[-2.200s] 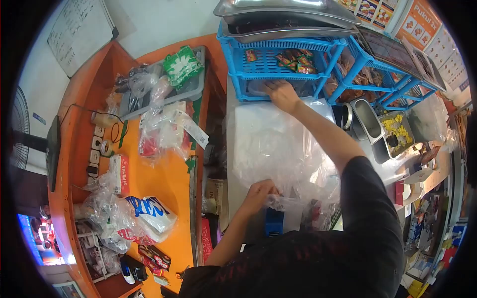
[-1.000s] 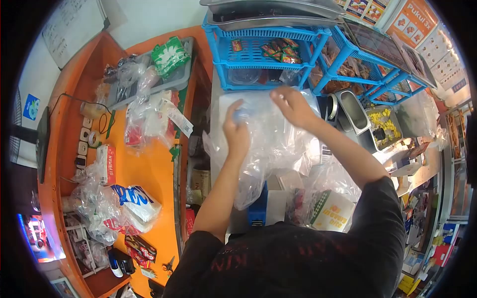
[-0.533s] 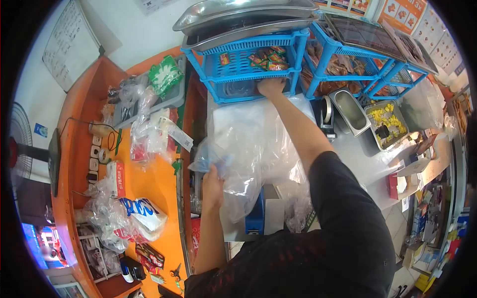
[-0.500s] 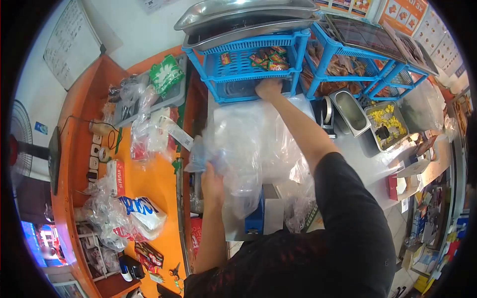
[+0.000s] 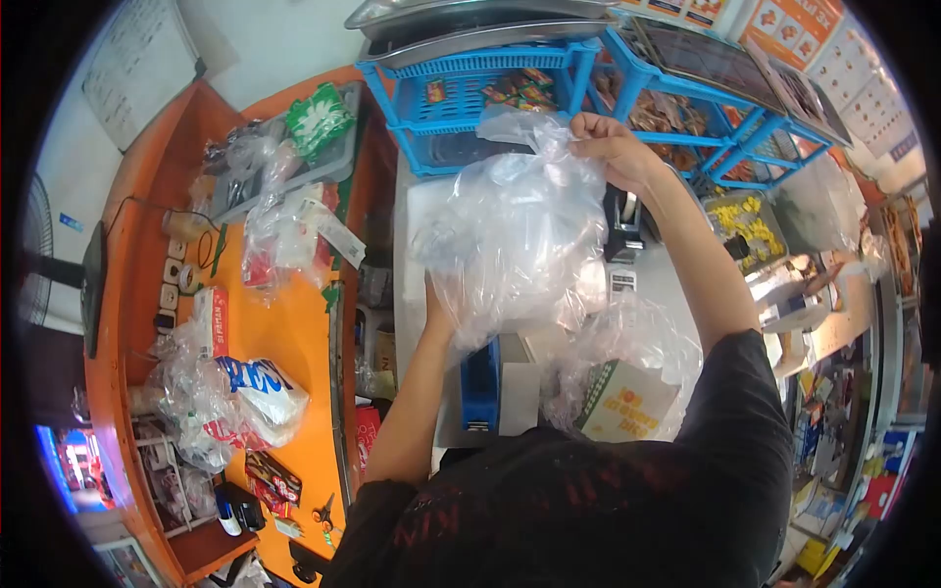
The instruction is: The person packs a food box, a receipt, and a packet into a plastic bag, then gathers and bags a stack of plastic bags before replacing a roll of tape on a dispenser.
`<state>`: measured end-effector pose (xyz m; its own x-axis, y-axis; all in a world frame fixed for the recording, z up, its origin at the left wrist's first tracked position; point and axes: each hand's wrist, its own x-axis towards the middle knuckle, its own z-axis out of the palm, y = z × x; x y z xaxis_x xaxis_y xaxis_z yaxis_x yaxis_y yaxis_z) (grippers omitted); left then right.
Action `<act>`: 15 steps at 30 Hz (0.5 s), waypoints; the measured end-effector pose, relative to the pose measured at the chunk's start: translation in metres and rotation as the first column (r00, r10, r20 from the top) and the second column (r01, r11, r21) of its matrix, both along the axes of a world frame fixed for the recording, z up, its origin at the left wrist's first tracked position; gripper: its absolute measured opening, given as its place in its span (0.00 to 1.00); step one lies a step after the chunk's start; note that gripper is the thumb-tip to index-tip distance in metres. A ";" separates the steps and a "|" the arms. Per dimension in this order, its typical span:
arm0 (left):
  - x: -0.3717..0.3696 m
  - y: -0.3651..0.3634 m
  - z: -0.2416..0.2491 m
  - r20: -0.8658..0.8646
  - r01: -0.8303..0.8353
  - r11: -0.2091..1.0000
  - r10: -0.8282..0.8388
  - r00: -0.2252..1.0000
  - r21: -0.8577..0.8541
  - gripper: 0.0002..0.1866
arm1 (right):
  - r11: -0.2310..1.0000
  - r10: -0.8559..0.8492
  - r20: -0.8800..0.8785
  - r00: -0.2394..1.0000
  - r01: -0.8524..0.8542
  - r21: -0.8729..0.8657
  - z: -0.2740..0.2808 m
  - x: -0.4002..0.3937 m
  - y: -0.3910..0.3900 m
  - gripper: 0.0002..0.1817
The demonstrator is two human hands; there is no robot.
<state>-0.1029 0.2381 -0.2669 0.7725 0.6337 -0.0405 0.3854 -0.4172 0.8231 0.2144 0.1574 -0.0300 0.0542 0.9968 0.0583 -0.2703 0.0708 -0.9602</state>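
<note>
Blue rack (image 5: 470, 62) in back. Right hand (image 5: 608, 145) pinches a clear bag (image 5: 529, 220); left hand (image 5: 438, 312) mostly hidden, can't tell its grip.

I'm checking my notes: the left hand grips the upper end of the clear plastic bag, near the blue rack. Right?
Wrong hand: the head view shows the right hand gripping the upper end of the clear plastic bag, near the blue rack.

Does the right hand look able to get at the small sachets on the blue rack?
Probably yes: the right hand is close by, and the front of the blue rack looks open before the small sachets. But its fingers hold the clear bag, so they might need freeing first.
</note>
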 end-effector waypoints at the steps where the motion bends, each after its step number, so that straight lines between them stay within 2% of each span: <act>1: 0.010 0.001 0.000 0.005 0.017 1.000 -0.017 1.000 -0.005 0.17 | 1.000 -0.017 0.005 1.000 0.017 -0.005 0.006 0.001 -0.009 0.08; 2: 0.029 -0.010 0.046 0.135 -0.168 0.980 0.182 0.974 -0.108 0.18 | 0.999 -0.024 0.005 1.000 0.024 -0.024 0.014 -0.002 -0.018 0.08; 3: 0.040 -0.019 0.081 0.238 -0.332 0.915 0.384 0.892 -0.230 0.20 | 0.999 -0.028 0.006 1.000 0.028 -0.038 0.022 -0.006 -0.025 0.08; 4: 0.040 -0.021 0.095 0.245 -0.325 0.918 0.377 0.893 -0.230 0.20 | 0.995 -0.073 0.011 0.997 0.073 -0.062 0.027 -0.012 -0.031 0.06; 5: 0.040 -0.020 0.105 0.270 -0.302 0.894 0.397 0.877 -0.331 0.19 | 0.996 -0.075 0.019 0.997 0.076 -0.054 0.028 -0.018 -0.032 0.06; 6: 0.039 -0.018 0.121 0.295 -0.277 0.862 0.421 0.858 -0.426 0.19 | 0.994 -0.063 0.120 0.991 0.073 -0.080 0.026 -0.023 -0.030 0.06; 7: 0.035 -0.019 0.136 0.306 -0.281 0.862 0.427 0.851 -0.422 0.19 | 0.992 -0.044 0.219 0.975 0.068 -0.108 0.022 -0.029 -0.025 0.06; 8: 0.028 -0.023 0.156 0.481 -0.200 0.808 0.508 0.715 -0.555 0.18 | 0.993 -0.065 0.319 0.946 0.094 -0.077 0.018 -0.039 -0.016 0.08; 9: 0.021 -0.024 0.166 0.610 -0.083 0.754 0.586 0.532 -0.652 0.18 | 0.994 -0.054 0.325 0.944 0.081 -0.067 0.013 -0.051 0.002 0.08; 10: 0.010 -0.020 0.167 0.600 -0.041 0.713 0.618 0.508 -0.700 0.18 | 0.985 -0.141 0.327 0.935 0.167 -0.051 0.009 -0.064 0.023 0.08; 11: 0.000 -0.018 0.166 0.608 -0.050 0.717 0.624 0.490 -0.696 0.18 | 0.968 -0.221 0.327 0.919 0.247 -0.038 0.004 -0.073 0.042 0.09; 12: -0.012 -0.017 0.165 0.581 -0.090 0.687 0.671 0.461 -0.721 0.18 | 0.975 -0.199 0.332 0.922 0.221 -0.030 -0.002 -0.076 0.063 0.09; 14: -0.038 -0.019 0.163 0.558 -0.156 0.653 0.728 0.397 -0.741 0.17 | 0.947 -0.320 0.105 0.942 0.319 0.025 -0.012 -0.077 0.128 0.09; 15: -0.051 -0.023 0.165 0.561 -0.219 0.653 0.744 0.362 -0.725 0.17 | 0.933 -0.357 0.275 0.893 0.324 0.156 -0.045 -0.051 0.175 0.09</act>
